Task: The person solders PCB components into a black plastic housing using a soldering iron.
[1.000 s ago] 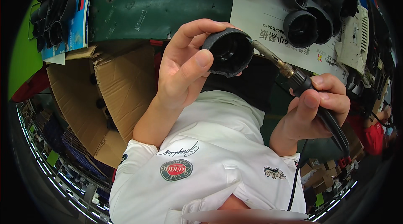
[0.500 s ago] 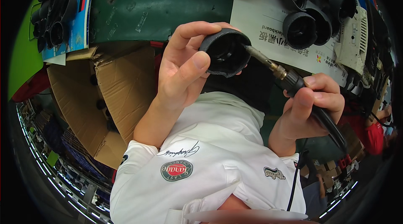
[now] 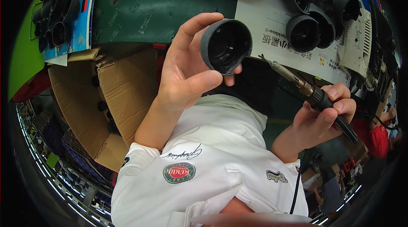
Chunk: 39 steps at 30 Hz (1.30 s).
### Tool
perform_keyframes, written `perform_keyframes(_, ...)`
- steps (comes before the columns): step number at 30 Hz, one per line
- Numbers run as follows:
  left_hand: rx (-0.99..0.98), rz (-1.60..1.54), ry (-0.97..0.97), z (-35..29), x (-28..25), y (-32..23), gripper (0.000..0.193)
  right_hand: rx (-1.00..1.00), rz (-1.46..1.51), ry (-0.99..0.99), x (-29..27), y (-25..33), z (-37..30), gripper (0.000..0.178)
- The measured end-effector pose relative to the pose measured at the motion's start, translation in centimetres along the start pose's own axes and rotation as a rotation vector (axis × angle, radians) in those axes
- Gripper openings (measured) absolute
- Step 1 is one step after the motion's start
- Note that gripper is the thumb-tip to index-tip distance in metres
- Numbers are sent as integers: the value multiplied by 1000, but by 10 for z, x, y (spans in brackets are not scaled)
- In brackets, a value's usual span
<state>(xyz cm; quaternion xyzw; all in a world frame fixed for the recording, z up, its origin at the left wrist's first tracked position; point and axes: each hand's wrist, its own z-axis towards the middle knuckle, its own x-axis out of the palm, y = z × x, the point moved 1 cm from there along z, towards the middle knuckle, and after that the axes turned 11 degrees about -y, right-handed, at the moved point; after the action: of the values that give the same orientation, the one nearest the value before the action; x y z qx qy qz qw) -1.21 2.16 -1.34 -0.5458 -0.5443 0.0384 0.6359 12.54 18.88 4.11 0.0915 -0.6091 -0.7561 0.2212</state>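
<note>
- Soldering iron has drawn back from the black cup since the earlier frame; its tip, dark residue clinging to it, now stands apart from the rim.
- Left hand grips the cup around its outside, in front of the body, the open mouth showing glossy inner walls.
- Right hand is closed around the iron's handle.
- Cardboard box stands open at left; dark rounded shapes inside are too dim to identify.
- More black cups crowd the upper right.
</note>
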Motion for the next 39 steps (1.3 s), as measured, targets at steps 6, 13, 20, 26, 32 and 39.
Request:
perform_keyframes(6, 1, -241, -53, -1, 6, 4, 48, -128, -89, -19, 1, -5, -2, 39)
perform_keyframes(13, 38, -208, -34, 1, 6, 4, 40, -335, -178, 170, 6, -4, 3, 29)
perform_keyframes(20, 45, -221, -33, 2, 7, 4, 40, -255, -131, 108, 11, -5, -1, 36)
perform_keyframes(26, 47, -207, -13, 2, 6, 5, 39, -258, -148, 136, 13, -5, -1, 36)
perform_keyframes(32, 39, -201, -30, 2, 6, 5, 40, -284, -150, 119, 12, -6, -2, 35)
perform_keyframes(39, 26, -209, -44, 1, 6, 7, 40, -251, -167, 93, 13, -9, -5, 32)
